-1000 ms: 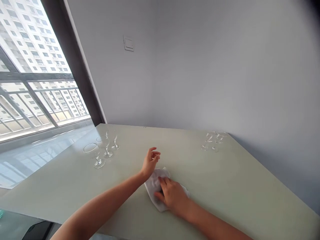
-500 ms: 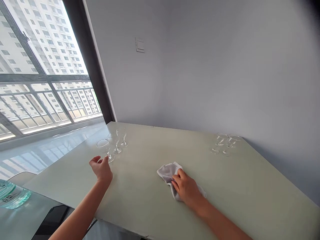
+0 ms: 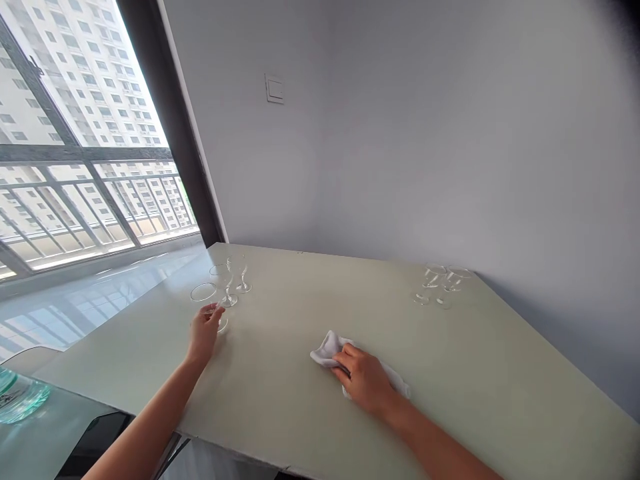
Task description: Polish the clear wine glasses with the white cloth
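Note:
My left hand (image 3: 204,333) is closed around the stem of the nearest wine glass (image 3: 203,292) on the left side of the table; the fingers cover part of its bowl and stem. Just behind it stand two more clear stemmed glasses, a middle wine glass (image 3: 229,300) and a farther wine glass (image 3: 244,287). A pale, crumpled cloth (image 3: 327,348) lies on the tabletop near the middle. My right hand (image 3: 364,377) grips that cloth from above, its fingers bunched into the fabric.
Two stemmed glasses (image 3: 442,287) stand at the table's far right corner, close to the grey wall. The pale table (image 3: 280,300) meets the walls at the back. Lower left are a large clear water bottle (image 3: 23,399) and a dark flat object (image 3: 103,437).
My left hand has moved forward and closed on the nearest wine glass, which now sits slightly tilted or shifted. My right hand has gathered the cloth a little more.

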Tool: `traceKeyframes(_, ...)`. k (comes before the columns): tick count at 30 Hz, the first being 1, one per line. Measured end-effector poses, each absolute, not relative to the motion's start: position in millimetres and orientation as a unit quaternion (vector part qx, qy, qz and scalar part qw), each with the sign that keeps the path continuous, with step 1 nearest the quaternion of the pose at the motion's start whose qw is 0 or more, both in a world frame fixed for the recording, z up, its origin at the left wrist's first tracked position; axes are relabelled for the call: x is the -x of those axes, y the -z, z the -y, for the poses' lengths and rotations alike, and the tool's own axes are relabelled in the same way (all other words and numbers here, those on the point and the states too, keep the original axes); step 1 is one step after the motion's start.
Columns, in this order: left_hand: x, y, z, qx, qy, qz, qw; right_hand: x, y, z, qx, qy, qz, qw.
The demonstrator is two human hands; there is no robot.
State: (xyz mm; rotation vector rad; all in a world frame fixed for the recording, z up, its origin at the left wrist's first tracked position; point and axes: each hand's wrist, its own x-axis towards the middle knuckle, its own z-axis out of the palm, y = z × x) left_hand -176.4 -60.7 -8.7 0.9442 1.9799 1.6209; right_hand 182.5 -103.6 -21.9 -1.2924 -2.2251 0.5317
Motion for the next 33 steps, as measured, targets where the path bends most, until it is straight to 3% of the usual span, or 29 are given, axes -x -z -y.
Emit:
traceKeyframes(4, 129.3, -2.6, 67.3, -0.514, -0.465, -0.693, 0.198, -191.3, 16.8, 90.2, 0.497, -0.495, 0.576, 0.42)
traceKeyframes(7, 84.3, -12.5, 56.7, -0.632, -0.356, -0.66, 0.194, -203.9, 11.7, 81.7, 0.428, -0.672, 0.374, 0.474)
traceKeyframes(10, 40.5, -17.1, 38.6, -0.723, -0.251, -0.634, 0.107, -213.7, 9.9, 76.2, 0.399, -0.694, 0.281, 0.529)
traceKeyframes(15, -14.2, -7.5, 17.8, -0.797, -0.165, -0.581, -0.006, -216.7, 3.3, 76.3, 0.394, -0.556, 0.3, 0.668)
traceKeyframes(18, -29.0, 3.1, 16.2, -0.806, -0.158, -0.569, -0.044, -212.3, -2.2, 82.7, 0.402, -0.496, 0.429, 0.639)
traceKeyframes(21, -32.3, 11.0, 21.9, -0.836, -0.17, -0.514, -0.092, -204.7, -0.6, 89.9, 0.411, -0.502, 0.55, 0.526)
traceKeyframes(25, -29.0, 14.5, 33.7, -0.886, -0.191, -0.396, -0.149, -196.8, 9.5, 95.2, 0.445, -0.543, 0.583, 0.41)
traceKeyframes(33, -16.6, 7.2, 32.6, -0.893, -0.288, -0.298, -0.174, -209.7, 0.7, 85.7, 0.37, -0.686, 0.45, 0.435)
